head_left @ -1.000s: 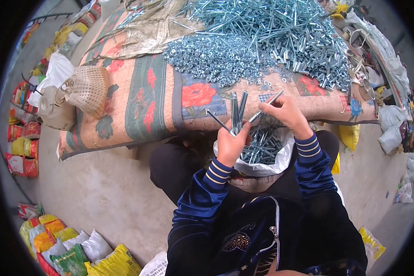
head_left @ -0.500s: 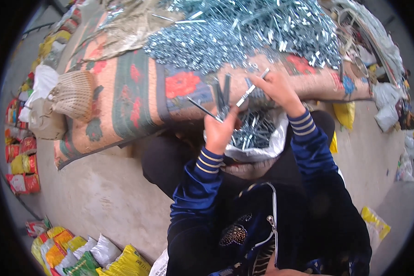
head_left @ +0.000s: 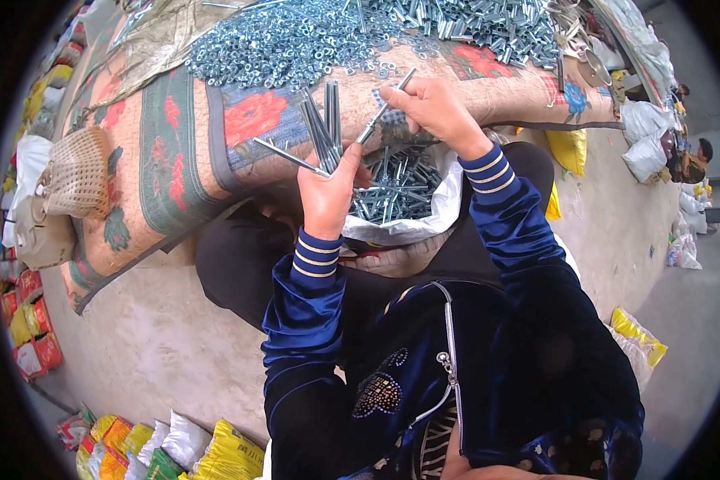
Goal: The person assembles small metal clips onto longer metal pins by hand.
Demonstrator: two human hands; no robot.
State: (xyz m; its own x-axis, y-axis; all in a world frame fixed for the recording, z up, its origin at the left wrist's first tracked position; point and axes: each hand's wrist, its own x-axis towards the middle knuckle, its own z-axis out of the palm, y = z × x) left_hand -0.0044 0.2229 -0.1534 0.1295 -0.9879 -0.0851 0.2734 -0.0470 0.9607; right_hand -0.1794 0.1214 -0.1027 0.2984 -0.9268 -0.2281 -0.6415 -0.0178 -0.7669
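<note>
My left hand (head_left: 326,196) is closed around several silvery metal rods (head_left: 323,132), which fan up out of the fist, with one slanting off to the left. Between my two hands runs another rod (head_left: 378,118) with a thicker, nut-like part along it. Its lower end meets my left thumb, and my right hand (head_left: 438,112) pinches it near the upper end. Just below my hands, an open white sack (head_left: 442,220) between my legs is filled with similar metal rods (head_left: 392,204).
Ahead, a flower-patterned padded cloth (head_left: 192,160) bears a heap of small metal nuts (head_left: 284,48) and, farther right, a pile of short rods (head_left: 488,32). A woven basket (head_left: 80,172) sits at its left end. Colourful filled bags (head_left: 228,456) lie on the floor at lower left.
The whole view has shifted, so the scene sits further left and higher. Both hands keep their hold on the rods, and the rod between them stays in place.
</note>
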